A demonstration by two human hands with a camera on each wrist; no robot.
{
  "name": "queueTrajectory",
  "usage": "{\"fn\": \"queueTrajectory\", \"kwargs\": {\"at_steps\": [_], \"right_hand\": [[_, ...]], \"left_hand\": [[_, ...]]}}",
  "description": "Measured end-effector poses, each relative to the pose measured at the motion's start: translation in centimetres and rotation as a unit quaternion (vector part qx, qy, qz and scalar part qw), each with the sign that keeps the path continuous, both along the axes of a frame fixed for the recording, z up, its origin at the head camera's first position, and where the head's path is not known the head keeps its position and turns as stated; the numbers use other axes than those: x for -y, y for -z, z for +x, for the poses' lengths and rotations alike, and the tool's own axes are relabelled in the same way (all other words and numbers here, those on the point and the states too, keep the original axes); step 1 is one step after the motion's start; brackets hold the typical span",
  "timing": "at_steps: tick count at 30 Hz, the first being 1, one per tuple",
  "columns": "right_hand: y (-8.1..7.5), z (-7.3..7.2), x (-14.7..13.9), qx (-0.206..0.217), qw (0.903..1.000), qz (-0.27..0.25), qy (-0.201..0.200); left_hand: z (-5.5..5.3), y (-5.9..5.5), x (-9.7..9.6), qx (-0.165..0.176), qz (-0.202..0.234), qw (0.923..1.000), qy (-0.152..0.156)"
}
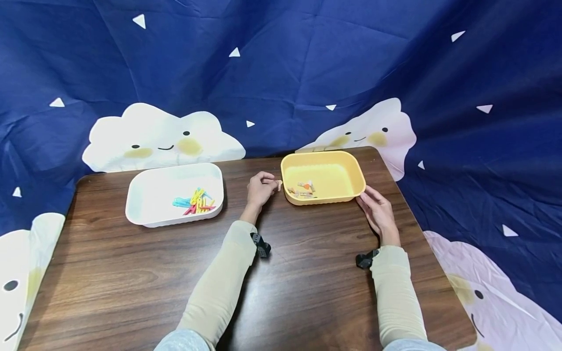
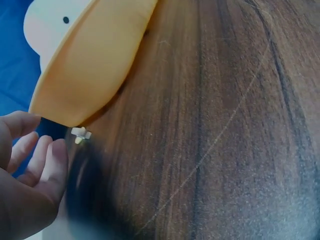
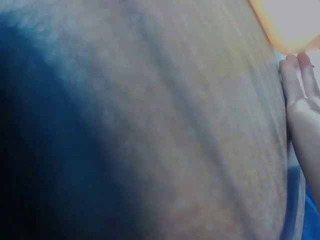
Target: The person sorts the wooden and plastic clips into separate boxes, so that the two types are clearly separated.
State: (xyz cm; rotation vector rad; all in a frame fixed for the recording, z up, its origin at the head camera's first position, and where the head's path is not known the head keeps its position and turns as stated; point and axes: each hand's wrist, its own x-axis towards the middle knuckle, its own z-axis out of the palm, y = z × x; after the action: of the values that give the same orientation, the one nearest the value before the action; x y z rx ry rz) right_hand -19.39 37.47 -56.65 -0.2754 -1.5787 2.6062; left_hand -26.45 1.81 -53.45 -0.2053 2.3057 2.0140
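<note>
My left hand (image 1: 260, 188) is at the left end of the yellow tray (image 1: 324, 199), its fingers loosely bent and one fingertip right at the rim in the left wrist view. Just beyond the fingers, beside the tray's corner, is a small pale piece (image 2: 81, 133) with a bit of yellow on it. Several small pieces (image 1: 303, 192), brownish, white and orange, lie inside the yellow tray near its front left corner. At the tray's front right corner, my right hand (image 1: 378, 210) touches the outside with its fingertips, the fingers fairly straight in the right wrist view.
To the left stands a white tray (image 1: 133, 201) with several small clothespins (image 1: 198, 202) in blue, yellow and red. Both trays stand toward the back edge of the brown wooden table (image 1: 307, 273). Behind it hangs a dark blue cloth (image 1: 272, 73) with clouds.
</note>
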Motion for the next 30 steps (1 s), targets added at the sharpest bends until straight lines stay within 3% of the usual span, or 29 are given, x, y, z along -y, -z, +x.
{"fn": "queueTrajectory", "kwargs": {"at_steps": [9,16,19,24,30], "right_hand": [[0.0,-0.2,0.0,0.0,1.0,-0.008,0.004],[0.1,-0.2,0.1,0.004,0.9999,-0.008,0.006],[0.1,-0.2,0.2,0.002,0.9999,-0.012,0.005],[0.0,-0.2,0.2,0.0,0.9999,-0.014,0.003],[-0.1,-0.1,0.1,0.007,0.9999,-0.005,0.006]], "left_hand": [[-0.8,0.3,-0.1,0.003,-0.077,0.9969,0.011],[-1.4,0.7,-0.6,0.031,-0.039,0.998,0.04],[-1.6,0.8,-0.8,0.035,-0.048,0.997,0.05],[-1.8,1.1,-0.9,0.021,-0.106,0.9926,0.056],[-1.9,1.2,-1.0,-0.01,-0.197,0.9768,0.084]]}}
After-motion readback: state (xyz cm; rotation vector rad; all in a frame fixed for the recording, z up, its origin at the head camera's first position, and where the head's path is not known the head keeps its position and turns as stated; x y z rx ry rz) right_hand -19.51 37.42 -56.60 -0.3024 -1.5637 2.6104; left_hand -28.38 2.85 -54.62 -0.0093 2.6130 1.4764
